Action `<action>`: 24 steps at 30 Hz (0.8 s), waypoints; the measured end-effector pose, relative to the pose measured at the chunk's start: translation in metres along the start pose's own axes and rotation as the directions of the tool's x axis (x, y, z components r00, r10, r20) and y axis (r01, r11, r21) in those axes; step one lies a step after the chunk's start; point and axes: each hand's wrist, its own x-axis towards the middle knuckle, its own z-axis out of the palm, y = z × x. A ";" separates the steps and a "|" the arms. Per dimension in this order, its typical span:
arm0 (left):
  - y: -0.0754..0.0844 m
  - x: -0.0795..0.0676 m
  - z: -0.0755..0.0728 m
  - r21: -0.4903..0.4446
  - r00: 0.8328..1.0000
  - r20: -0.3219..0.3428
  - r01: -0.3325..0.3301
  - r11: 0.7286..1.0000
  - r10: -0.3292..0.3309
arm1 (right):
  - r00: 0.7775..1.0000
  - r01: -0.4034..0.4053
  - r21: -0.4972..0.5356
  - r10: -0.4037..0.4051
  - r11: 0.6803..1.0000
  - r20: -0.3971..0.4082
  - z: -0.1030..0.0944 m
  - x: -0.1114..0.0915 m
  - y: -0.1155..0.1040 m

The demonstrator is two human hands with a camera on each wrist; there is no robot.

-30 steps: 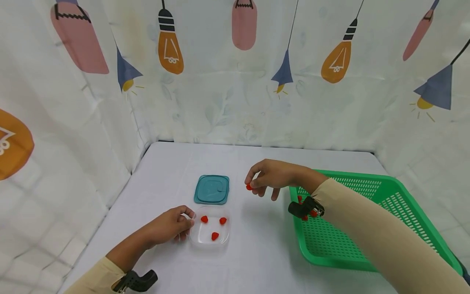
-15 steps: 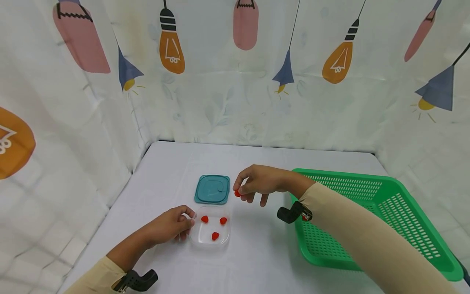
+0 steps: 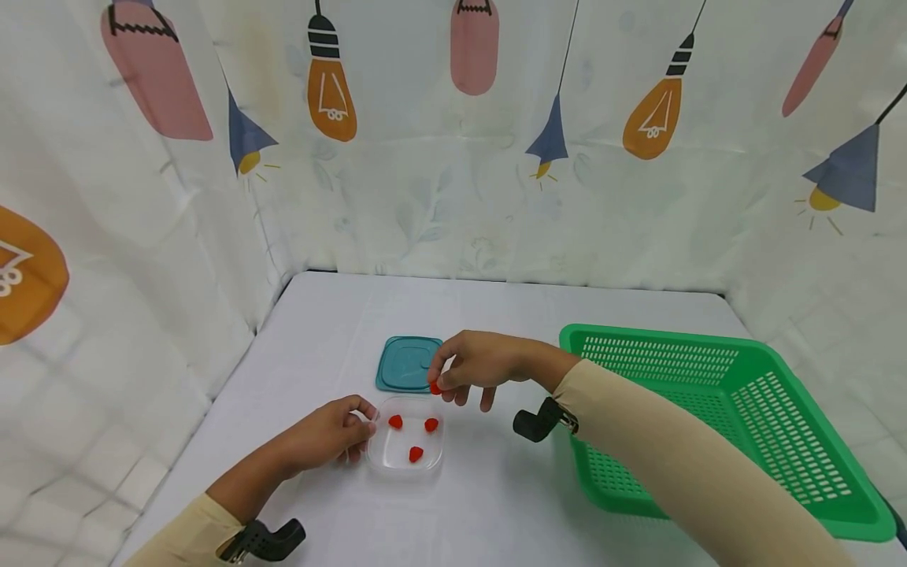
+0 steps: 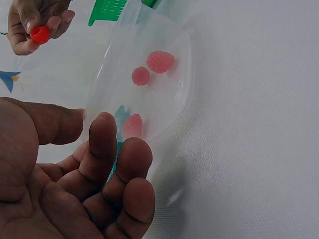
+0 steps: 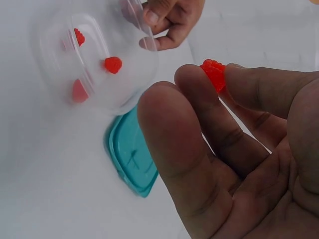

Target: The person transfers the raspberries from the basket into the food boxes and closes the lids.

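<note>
Between its thumb and fingers my right hand pinches a red raspberry, held above the table just behind the container. My left hand holds the left rim of a clear plastic container with thumb and index finger; its other fingers lie against or near the outside wall, which I cannot tell exactly. Three red raspberries lie apart on the container's floor, one of them a front raspberry. Behind the container rests a teal lid, its right edge partly covered by my right hand.
A large green plastic basket stands on the right side of the table, with my right forearm crossing over it and hiding part of its inside. White cloth covers the table. A printed curtain hangs behind and at the sides.
My right hand has moved left and slightly toward me with the raspberry, from beside the basket to the lid's right edge. The left hand and container have stayed in place.
</note>
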 end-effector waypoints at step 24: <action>-0.001 0.000 0.000 0.014 1.000 -0.006 -0.002 1.000 0.003 | 0.997 -0.063 -0.018 0.063 0.998 -0.039 -0.004 -0.004 0.012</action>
